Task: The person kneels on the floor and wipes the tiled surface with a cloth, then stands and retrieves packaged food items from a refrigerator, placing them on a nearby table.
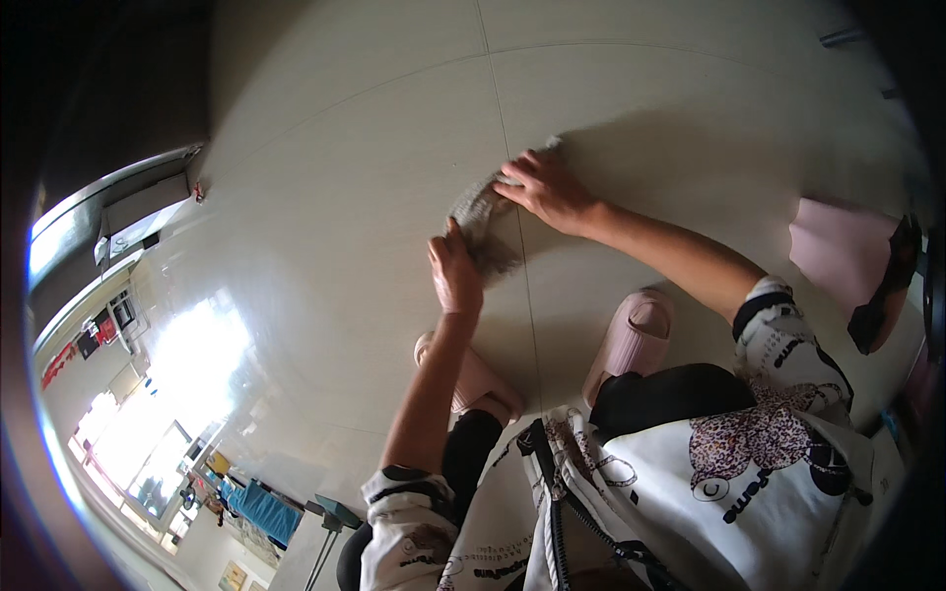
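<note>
A grey cloth (473, 207), bunched and partly blurred, lies low over the tiled floor (355, 185) in front of my feet. My left hand (454, 273) grips its near left end, thumb and fingers at the edge. My right hand (550, 193) holds the far right part, with a bit of the cloth showing past the knuckles. The middle of the cloth sags between both hands, and its underside is hidden.
Pink slippers (639, 332) are on my feet, close behind the cloth. A pink object (839, 251) with a dark edge stands at the right. A dark green-grey head on thin rods (332, 513) and a blue cloth (262, 510) are at lower left.
</note>
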### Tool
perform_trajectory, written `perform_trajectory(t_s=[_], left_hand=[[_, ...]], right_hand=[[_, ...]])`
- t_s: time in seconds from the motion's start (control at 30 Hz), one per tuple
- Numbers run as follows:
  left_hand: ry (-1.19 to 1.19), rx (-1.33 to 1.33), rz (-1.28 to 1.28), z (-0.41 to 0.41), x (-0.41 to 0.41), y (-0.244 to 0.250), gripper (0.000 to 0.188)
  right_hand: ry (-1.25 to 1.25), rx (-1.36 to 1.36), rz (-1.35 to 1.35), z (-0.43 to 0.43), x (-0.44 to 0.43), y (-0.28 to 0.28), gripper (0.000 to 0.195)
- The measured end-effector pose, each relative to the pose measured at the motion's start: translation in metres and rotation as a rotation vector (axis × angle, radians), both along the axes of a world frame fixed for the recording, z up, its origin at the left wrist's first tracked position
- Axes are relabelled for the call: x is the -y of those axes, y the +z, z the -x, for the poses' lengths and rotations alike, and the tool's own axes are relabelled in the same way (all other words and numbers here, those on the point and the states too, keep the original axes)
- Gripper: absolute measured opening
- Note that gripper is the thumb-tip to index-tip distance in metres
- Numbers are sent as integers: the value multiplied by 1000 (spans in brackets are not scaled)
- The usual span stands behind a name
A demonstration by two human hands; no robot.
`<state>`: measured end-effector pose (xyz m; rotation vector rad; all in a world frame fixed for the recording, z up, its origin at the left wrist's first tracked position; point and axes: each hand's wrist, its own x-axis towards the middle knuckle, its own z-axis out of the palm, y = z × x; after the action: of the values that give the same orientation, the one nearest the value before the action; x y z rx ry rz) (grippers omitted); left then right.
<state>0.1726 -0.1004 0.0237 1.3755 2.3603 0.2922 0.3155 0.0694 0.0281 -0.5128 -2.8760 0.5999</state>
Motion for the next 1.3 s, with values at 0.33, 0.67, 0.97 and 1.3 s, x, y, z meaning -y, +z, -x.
perform_trajectory(t_s=[0.33, 0.67, 0.97, 1.3], left_hand=[[-100, -64, 178, 1, -13, 54, 66], [47, 192, -12, -22, 1, 19, 61], [348, 577, -150, -12, -3, 5, 35], [-185, 939, -538, -152, -113, 125, 60]], right_hand=[[223, 324, -72, -15, -24, 35, 78], [80, 113, -281, -12, 11, 10, 37], [-486, -206, 1076, 15, 95, -2, 42], [-780, -803, 1544, -182, 27, 114, 43]])
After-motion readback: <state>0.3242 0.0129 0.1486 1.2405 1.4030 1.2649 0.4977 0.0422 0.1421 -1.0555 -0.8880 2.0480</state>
